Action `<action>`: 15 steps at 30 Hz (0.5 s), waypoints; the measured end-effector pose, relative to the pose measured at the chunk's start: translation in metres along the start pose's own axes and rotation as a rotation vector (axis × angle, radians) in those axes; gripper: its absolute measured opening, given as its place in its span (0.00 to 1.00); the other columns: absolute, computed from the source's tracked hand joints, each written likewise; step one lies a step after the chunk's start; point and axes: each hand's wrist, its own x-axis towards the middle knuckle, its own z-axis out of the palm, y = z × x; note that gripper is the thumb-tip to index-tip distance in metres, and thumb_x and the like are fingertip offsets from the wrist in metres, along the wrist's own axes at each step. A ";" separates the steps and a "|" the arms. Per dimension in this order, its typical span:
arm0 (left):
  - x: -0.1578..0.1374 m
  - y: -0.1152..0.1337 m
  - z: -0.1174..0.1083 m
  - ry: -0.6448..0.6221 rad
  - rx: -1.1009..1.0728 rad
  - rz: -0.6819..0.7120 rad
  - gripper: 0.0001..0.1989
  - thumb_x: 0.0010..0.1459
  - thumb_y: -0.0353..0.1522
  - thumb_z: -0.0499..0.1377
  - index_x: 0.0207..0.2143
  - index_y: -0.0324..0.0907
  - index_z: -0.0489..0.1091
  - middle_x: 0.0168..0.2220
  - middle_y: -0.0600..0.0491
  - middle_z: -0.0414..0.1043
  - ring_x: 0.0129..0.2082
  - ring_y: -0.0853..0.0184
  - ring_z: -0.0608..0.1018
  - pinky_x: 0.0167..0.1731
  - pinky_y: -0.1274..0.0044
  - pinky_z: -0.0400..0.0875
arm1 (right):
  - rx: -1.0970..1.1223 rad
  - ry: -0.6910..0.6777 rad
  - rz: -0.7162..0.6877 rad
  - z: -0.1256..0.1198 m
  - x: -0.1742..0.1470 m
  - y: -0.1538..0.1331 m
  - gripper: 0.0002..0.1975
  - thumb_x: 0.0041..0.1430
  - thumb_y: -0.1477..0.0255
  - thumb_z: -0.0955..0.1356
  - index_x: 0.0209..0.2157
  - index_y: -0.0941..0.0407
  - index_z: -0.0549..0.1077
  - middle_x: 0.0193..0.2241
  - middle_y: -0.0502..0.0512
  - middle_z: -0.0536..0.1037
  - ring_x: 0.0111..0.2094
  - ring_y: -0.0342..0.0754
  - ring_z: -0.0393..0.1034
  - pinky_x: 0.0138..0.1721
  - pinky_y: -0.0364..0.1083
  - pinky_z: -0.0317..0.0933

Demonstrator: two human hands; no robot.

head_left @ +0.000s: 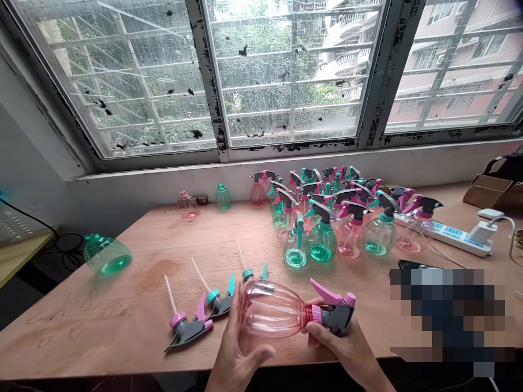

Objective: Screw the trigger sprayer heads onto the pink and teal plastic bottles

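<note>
Above the near edge of a wooden desk (pixel 141 321), a clear pink bottle (pixel 272 309) lies sideways between your two hands, touching both. Your left hand (pixel 236 348) cups the base end, its thumb standing apart from the plastic; any fingers behind the bottle are hidden. Your right hand (pixel 345 345) grips at the neck, thumb in front and fingers behind, where a pink-and-grey spray head (pixel 337 314) sits on the bottle.

The key relation is at that neck: the joint between bottle and spray head falls within your right hand's grasp, with your left hand well apart at the far end. The bottle's long axis runs nearly level from left hand to right, dipping slightly toward the right. Its neck points right; the spray head continues that line past your right thumb, its pink trigger angled up and back over the bottle.

Just beyond and left of your left hand lie a loose pink-collared sprayer (pixel 190 325) and a teal-collared sprayer (pixel 220 300), tubes pointing away from you. Farther left rests a headless green bottle (pixel 107 256). Ahead of your right hand stands a crowd of sprayer-topped bottles (pixel 321 242).
</note>
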 end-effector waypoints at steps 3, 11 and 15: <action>0.001 -0.001 -0.003 -0.017 -0.048 0.013 0.46 0.55 0.50 0.64 0.69 0.52 0.47 0.71 0.48 0.49 0.70 0.49 0.53 0.68 0.61 0.49 | 0.021 -0.012 0.016 0.000 0.001 0.000 0.17 0.54 0.63 0.76 0.42 0.57 0.75 0.20 0.48 0.78 0.20 0.46 0.71 0.25 0.45 0.65; 0.000 -0.002 -0.002 -0.014 0.116 -0.012 0.38 0.61 0.38 0.64 0.68 0.59 0.49 0.71 0.54 0.49 0.70 0.52 0.54 0.69 0.60 0.45 | 0.020 -0.008 -0.018 -0.003 0.000 -0.001 0.15 0.57 0.63 0.75 0.41 0.57 0.73 0.21 0.50 0.80 0.20 0.45 0.72 0.26 0.45 0.66; 0.000 0.000 -0.001 0.005 0.120 0.001 0.40 0.58 0.39 0.66 0.68 0.57 0.49 0.70 0.52 0.52 0.70 0.51 0.53 0.69 0.59 0.43 | 0.023 0.031 -0.041 -0.002 0.000 0.002 0.16 0.56 0.63 0.75 0.41 0.57 0.74 0.19 0.49 0.80 0.19 0.46 0.73 0.27 0.45 0.67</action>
